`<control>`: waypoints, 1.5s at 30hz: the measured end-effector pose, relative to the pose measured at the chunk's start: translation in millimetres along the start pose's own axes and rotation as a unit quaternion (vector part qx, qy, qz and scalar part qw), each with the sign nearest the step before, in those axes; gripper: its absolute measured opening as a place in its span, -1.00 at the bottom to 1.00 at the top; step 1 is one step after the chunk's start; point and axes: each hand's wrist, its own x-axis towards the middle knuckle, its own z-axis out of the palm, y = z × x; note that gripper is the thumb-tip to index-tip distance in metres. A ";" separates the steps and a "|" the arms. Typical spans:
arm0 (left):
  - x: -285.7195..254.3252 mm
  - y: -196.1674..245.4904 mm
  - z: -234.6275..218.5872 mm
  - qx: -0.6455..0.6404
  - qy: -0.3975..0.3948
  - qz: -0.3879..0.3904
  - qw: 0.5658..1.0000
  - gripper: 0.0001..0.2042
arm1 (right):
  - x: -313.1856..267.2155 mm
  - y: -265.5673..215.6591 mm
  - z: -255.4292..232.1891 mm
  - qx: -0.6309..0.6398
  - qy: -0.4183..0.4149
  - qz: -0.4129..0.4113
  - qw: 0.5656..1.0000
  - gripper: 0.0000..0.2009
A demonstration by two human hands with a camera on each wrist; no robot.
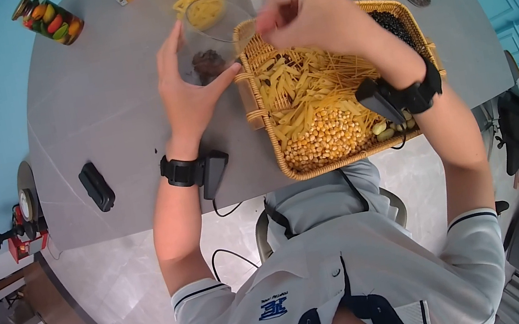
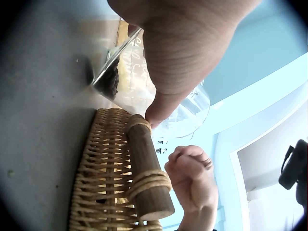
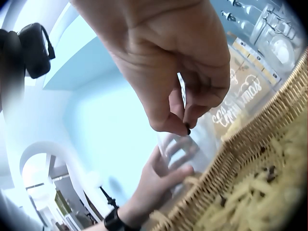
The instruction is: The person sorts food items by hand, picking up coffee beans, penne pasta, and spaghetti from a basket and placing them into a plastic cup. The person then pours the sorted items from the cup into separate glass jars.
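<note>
Light blue walls stand around the grey surface, on which a wicker basket is placed in front of me, a little to the right. My left hand is spread widely around a clear glass jar, the thumb on the side nearest the basket, and some dark contents lie at the jar's bottom. From the left wrist the jar looks slanted, and I cannot tell how much of it rests on the surface. My right hand is nearly closed, and it pinches one small dark piece between thumb and fingertips, above the basket's edge and near the jar. Inside the basket I see yellow pasta tubes, with some dark bits among them, thin sticks beside them, corn kernels at the near side, and black beans in the far right corner. Behind the jar there is more yellow pasta. Farther to the left stands a jar of colourful pieces, and a black case lies nearer to me.
</note>
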 end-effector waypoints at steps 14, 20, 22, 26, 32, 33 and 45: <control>-1.0 0.5 -1.1 0.009 -0.013 0.000 1.000 -0.06 | 28.3 29.0 9.9 -0.028 0.089 -0.011 0.996 -0.84; -0.6 1.7 -1.9 0.011 -0.011 0.001 1.000 -0.06 | 17.4 65.6 15.7 -0.176 0.010 -0.020 0.984 -0.86; -0.7 1.2 -1.4 0.009 -0.012 -0.001 1.000 -0.06 | 15.1 73.9 26.9 -0.248 -0.008 -0.034 0.968 -0.84; -0.3 1.2 -1.4 0.008 -0.012 0.002 1.000 -0.06 | 14.9 66.6 44.6 -0.366 -0.040 -0.015 0.930 -0.81; -0.3 0.5 -0.9 0.006 -0.009 0.007 1.000 -0.07 | 11.5 50.4 49.3 -0.448 -0.095 -0.058 0.887 -0.82; 0.0 1.2 -1.1 0.005 -0.010 0.005 1.000 -0.07 | 11.6 53.0 49.7 -0.453 -0.096 -0.072 0.883 -0.81; -0.1 0.1 -0.6 0.007 -0.006 0.009 1.000 -0.07 | 16.4 60.2 25.2 -0.310 -0.027 -0.030 0.950 -0.84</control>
